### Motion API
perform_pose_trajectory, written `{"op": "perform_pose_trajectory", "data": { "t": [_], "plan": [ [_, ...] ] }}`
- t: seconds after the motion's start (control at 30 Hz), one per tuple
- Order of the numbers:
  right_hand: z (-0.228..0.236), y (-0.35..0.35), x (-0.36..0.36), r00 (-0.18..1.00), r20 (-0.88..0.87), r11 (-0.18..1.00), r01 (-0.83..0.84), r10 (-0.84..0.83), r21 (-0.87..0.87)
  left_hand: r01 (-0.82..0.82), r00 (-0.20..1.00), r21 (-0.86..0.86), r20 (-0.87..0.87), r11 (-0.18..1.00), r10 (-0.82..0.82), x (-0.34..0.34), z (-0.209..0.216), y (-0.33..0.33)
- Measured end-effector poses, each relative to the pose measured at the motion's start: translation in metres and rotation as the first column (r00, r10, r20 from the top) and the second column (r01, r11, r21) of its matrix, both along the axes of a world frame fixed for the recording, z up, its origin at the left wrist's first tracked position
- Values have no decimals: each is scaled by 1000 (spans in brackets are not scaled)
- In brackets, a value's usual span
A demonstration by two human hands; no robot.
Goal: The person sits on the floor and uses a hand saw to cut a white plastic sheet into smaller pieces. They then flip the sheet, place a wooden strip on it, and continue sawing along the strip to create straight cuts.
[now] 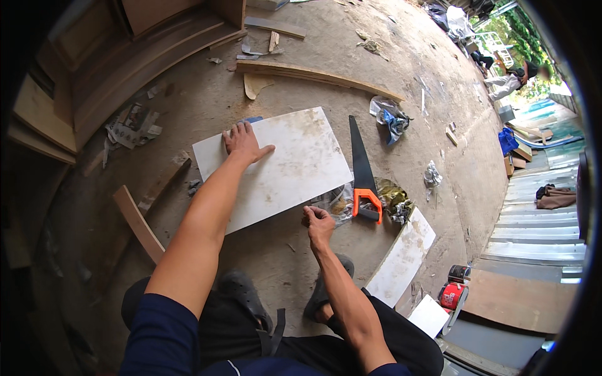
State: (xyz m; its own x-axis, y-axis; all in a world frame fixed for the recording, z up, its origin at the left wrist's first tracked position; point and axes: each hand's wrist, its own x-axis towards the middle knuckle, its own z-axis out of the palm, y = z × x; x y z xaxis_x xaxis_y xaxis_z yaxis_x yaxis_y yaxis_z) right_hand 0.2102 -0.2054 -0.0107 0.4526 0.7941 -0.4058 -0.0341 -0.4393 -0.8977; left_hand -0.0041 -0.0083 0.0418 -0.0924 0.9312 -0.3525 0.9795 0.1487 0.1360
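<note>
A white rectangular board (285,160) with brownish smudges lies in front of me, its surface facing up. My left hand (243,144) rests flat on its left part with the thumb stretched out. Close to the board's near right edge, my right hand (320,227) is closed in a pinch; whatever it may hold is hidden or too small to make out. A handsaw (365,172) with a dark blade and an orange and black handle lies just right of the board, apart from both hands.
A narrow white board (404,257) lies at right, crumpled plastic (394,122) beyond the saw. Wooden strips (323,76) lie farther off; a curved strip (139,222) is at left. A wooden cabinet (157,47) stands upper left. A red can (450,294) sits lower right. Another person (511,80) is far off.
</note>
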Motion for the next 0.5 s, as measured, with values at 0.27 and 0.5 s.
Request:
{"op": "perform_pose_trajectory", "data": {
  "t": [0.27, 0.5],
  "plan": [
    [3, 9, -7, 973, -216, 989, 47, -77, -140, -49, 996, 65, 71, 997, 44, -1, -22, -9],
    [-21, 54, 25, 889, 203, 910, 412, -411, 38, -412, 911, 176, 79, 894, 404, -20, -31, -57]
  ]
}}
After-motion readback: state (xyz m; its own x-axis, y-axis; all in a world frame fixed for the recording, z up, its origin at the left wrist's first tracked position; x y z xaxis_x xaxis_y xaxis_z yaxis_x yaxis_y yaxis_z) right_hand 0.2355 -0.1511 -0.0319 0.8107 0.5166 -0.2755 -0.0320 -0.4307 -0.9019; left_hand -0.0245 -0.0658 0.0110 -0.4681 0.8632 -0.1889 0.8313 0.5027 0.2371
